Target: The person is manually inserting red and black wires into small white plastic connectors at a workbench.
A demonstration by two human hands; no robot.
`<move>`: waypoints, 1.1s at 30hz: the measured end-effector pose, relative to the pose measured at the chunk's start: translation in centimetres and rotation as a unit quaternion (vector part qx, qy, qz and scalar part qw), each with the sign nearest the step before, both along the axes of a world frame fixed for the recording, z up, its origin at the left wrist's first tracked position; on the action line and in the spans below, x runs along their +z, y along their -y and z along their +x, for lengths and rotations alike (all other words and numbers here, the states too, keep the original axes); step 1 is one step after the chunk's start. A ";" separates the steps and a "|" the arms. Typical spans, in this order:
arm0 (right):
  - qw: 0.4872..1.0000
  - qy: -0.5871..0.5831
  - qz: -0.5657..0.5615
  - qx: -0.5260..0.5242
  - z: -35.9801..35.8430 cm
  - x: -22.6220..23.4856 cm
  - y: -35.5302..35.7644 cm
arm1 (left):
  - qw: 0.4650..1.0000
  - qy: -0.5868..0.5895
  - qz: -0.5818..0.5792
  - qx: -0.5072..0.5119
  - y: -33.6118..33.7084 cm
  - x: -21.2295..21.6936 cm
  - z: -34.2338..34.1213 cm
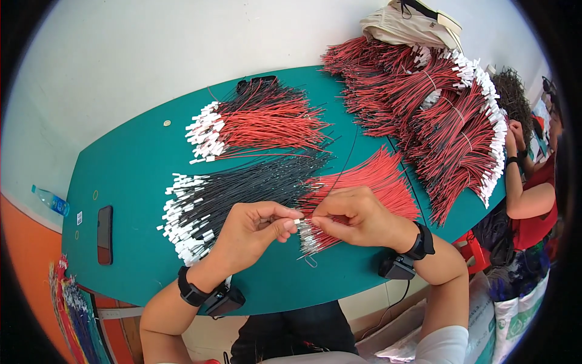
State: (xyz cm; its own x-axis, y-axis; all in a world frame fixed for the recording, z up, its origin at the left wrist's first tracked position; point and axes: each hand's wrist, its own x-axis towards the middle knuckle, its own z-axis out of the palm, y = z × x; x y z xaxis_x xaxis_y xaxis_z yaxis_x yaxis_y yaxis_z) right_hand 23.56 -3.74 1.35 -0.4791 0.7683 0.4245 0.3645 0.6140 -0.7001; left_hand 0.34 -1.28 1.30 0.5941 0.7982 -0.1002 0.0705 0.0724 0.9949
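Red wires (364,182) are fanning out near both hands — left hand (251,233) and right hand (357,218) are each pinching, seemingly, one small white connector (297,222).

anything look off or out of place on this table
Mostly orderly. Two small oddities: one long black wire strays alone across the red bundle, and a plastic bottle lies on its side off the green table's left edge.

You look through one head-worn fisheye camera, facing steeply down and forward over the near edge of the green table (139,176), close above your hands; the table's far edge and the white wall curve toward the rim
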 end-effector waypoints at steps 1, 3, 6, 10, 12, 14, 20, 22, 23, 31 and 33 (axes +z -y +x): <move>1.000 0.002 -0.005 -0.001 -0.1 0.0 0.0 | 1.000 0.005 -0.005 0.000 0.0 0.0 -0.1; 1.000 0.003 -0.009 -0.002 -0.1 0.1 0.0 | 1.000 0.009 -0.010 0.000 -0.1 0.0 -0.1; 0.997 -0.001 0.076 0.002 -0.1 0.2 -0.2 | 1.000 0.005 -0.013 -0.013 -0.3 0.3 -0.1; 0.997 0.011 0.074 0.022 -0.1 -0.4 -0.3 | 1.000 -0.002 -0.004 -0.005 0.0 -0.2 -0.1; 0.998 0.011 0.063 0.021 -0.3 -0.4 -0.2 | 1.000 -0.003 -0.004 -0.004 0.0 -0.2 -0.1; 0.999 0.012 0.038 0.020 -0.4 -0.3 0.0 | 1.000 -0.003 -0.005 -0.001 0.0 -0.2 -0.2; 0.999 -0.014 0.020 0.023 -0.4 -0.3 0.2 | 1.000 0.000 -0.002 -0.007 0.2 -0.1 0.0; 1.000 -0.017 0.010 0.023 -0.5 -0.3 0.3 | 1.000 0.007 -0.002 -0.007 0.3 -0.3 0.0; 1.000 -0.017 0.010 0.023 -0.6 -0.3 0.2 | 1.000 0.007 -0.002 -0.007 0.2 -0.3 0.0; 0.997 -0.032 0.064 0.010 -0.4 -0.2 -0.2 | 1.000 0.012 0.009 0.007 -0.4 0.8 -0.1; 0.987 0.002 0.135 -0.084 1.2 0.3 -0.4 | 0.998 0.020 0.055 0.035 -2.0 1.8 -0.3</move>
State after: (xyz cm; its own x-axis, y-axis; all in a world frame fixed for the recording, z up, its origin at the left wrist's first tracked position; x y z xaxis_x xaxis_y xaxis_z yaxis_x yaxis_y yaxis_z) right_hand 24.78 -3.32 1.64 -0.3563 0.6968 0.6225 0.4802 0.7081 -0.5177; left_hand 0.01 0.68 3.08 0.5376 0.8431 0.0124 0.0288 -0.0330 0.9990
